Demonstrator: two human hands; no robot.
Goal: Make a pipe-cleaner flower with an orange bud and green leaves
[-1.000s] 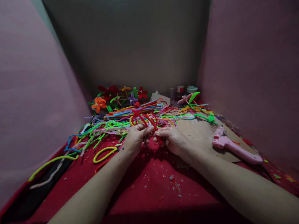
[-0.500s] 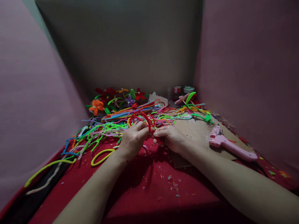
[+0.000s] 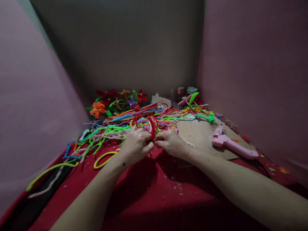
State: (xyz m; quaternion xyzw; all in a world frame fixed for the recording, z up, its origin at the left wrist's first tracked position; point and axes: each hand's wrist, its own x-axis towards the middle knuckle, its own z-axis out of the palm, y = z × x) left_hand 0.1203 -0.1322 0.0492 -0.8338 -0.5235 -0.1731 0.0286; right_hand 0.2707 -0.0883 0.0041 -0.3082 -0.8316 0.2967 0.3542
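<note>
Both hands meet at the middle of the desk, fingertips almost touching. The left hand (image 3: 136, 145) and the right hand (image 3: 171, 143) are each closed in a narrow pinch on the lower ends of a red pipe cleaner (image 3: 151, 126), which arches up between them in a loop just above the knuckles. It may be more than one red strand twisted together; the dim light makes that hard to tell.

Right behind the loop lies a tangled pile of pipe cleaners (image 3: 108, 131) in green, pink, blue and orange, spreading to the left. A yellow loop (image 3: 103, 159) lies on the red cloth (image 3: 156, 186) just left of the left wrist, and a long yellow-green strand (image 3: 48, 170) trails off toward the near left corner. Small coloured scraps dot the cloth between the forearms.

To the right of the right hand lies a cardboard sheet (image 3: 202, 136), and on its far right part rests a pink glue gun (image 3: 231, 145), well apart from the hands. At the back of the desk stand finished pipe-cleaner flowers: an orange flower (image 3: 97, 108), a purple flower (image 3: 132, 102) and a red flower (image 3: 141, 95). Small jars (image 3: 180, 90) stand in the back right corner, beside a green leaf shape (image 3: 193, 98).
</note>
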